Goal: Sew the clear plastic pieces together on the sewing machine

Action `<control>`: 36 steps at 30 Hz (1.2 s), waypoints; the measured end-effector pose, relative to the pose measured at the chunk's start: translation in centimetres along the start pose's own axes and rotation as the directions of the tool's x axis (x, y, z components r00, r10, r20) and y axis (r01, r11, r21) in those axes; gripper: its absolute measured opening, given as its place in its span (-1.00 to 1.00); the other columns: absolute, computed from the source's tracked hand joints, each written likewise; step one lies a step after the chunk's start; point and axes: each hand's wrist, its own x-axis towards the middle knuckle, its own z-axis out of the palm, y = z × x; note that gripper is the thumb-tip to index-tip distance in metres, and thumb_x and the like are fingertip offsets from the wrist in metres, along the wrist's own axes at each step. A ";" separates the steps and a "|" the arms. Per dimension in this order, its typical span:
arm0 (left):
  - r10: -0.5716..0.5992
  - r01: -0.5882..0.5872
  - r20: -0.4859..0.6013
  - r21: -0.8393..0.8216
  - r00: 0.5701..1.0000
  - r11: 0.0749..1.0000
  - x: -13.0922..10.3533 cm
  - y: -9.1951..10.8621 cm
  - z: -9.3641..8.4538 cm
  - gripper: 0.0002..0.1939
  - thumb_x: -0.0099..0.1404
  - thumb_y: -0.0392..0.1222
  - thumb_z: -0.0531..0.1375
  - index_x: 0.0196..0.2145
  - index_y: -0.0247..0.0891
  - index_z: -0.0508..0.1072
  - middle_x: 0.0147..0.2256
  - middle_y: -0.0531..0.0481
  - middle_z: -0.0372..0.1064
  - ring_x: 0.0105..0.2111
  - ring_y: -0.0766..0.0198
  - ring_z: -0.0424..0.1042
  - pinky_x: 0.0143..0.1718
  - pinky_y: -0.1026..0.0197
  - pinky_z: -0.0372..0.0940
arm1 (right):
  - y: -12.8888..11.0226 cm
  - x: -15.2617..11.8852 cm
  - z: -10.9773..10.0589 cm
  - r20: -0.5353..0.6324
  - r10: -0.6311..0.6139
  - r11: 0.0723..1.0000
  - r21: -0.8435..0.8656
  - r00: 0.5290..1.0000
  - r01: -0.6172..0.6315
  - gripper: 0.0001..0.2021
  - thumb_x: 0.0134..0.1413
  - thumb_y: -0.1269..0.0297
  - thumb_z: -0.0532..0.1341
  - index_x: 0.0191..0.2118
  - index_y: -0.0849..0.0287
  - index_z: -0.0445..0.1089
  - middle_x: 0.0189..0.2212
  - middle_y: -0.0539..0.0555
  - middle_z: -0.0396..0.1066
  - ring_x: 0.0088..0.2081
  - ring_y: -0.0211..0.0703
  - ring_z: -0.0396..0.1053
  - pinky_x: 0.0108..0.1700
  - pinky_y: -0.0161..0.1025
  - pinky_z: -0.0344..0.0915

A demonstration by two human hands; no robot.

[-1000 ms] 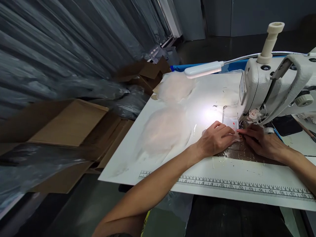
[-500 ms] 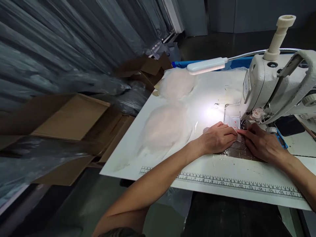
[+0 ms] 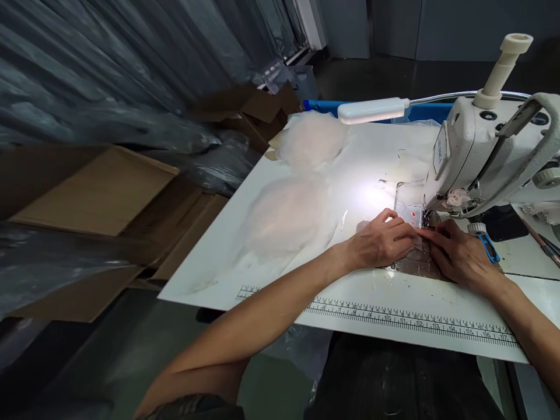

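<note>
A white sewing machine (image 3: 464,151) stands at the right, its needle area lit by a lamp (image 3: 374,109). Just left of and in front of the needle, my left hand (image 3: 385,239) rests with fingers bent and pressed together. My right hand (image 3: 459,254) lies on the other side, its fingertips meeting the left ones. Between them is a small piece of sheer, pale material, mostly covered by the fingers. Red marks (image 3: 413,214) show on the machine bed beyond the fingertips.
Two heaps of sheer pale fabric (image 3: 284,216) (image 3: 312,140) lie on the white table (image 3: 262,280). A printed ruler (image 3: 394,318) runs along the front edge. Blue snips (image 3: 489,248) and a dark phone (image 3: 505,223) sit at the right. Cardboard boxes (image 3: 96,192) stand at the left.
The camera view has shifted slightly. Both hands remain together by the needle, with almost the same finger positions.
</note>
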 end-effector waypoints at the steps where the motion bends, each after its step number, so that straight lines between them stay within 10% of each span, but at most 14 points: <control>1: 0.004 -0.004 -0.003 0.002 1.000 1.000 0.0 0.0 0.0 -0.72 0.45 -0.30 0.01 -0.37 -0.23 0.45 -0.21 0.03 0.53 -0.36 0.37 0.37 -0.16 0.15 0.26 | 0.1 0.0 0.0 0.004 0.003 1.000 0.004 1.000 -0.003 -0.54 0.29 0.23 -0.06 0.17 0.03 0.41 -0.27 0.22 0.43 -0.44 -0.14 0.33 -0.51 -0.24 0.14; 12: -0.003 0.008 0.110 -0.041 0.994 0.999 0.2 0.0 -0.3 -0.69 0.48 -0.28 -0.03 -0.32 -0.22 0.46 -0.23 0.00 0.52 -0.34 0.35 0.37 -0.20 0.17 0.27 | 0.0 0.1 -0.2 0.010 0.005 1.000 -0.008 1.000 -0.005 -0.55 0.28 0.22 -0.05 0.17 0.02 0.41 -0.17 0.25 0.42 -0.43 -0.15 0.34 -0.53 -0.26 0.16; 24: 0.015 -0.020 0.148 0.030 0.989 0.999 0.5 0.3 -0.2 -0.61 0.49 -0.27 -0.07 -0.37 -0.25 0.50 -0.27 -0.04 0.52 -0.41 0.34 0.36 -0.29 0.17 0.26 | 0.3 -0.2 -1.5 -0.039 0.253 0.893 0.393 0.967 -0.218 -0.61 0.20 0.26 0.02 -0.03 0.18 0.53 -0.30 0.18 0.54 -0.32 -0.05 0.49 -0.25 -0.11 0.44; 36: 0.047 -0.049 0.031 0.058 0.998 0.997 0.2 0.2 0.4 -0.66 0.47 -0.28 -0.01 -0.40 -0.26 0.48 -0.32 -0.02 0.50 -0.42 0.35 0.36 -0.30 0.19 0.22 | 0.2 -0.8 -0.7 -0.163 -0.049 0.971 0.224 0.985 0.085 -0.63 0.23 0.36 0.03 -0.04 0.04 0.55 -0.24 0.13 0.44 -0.30 -0.18 0.44 -0.29 -0.22 0.45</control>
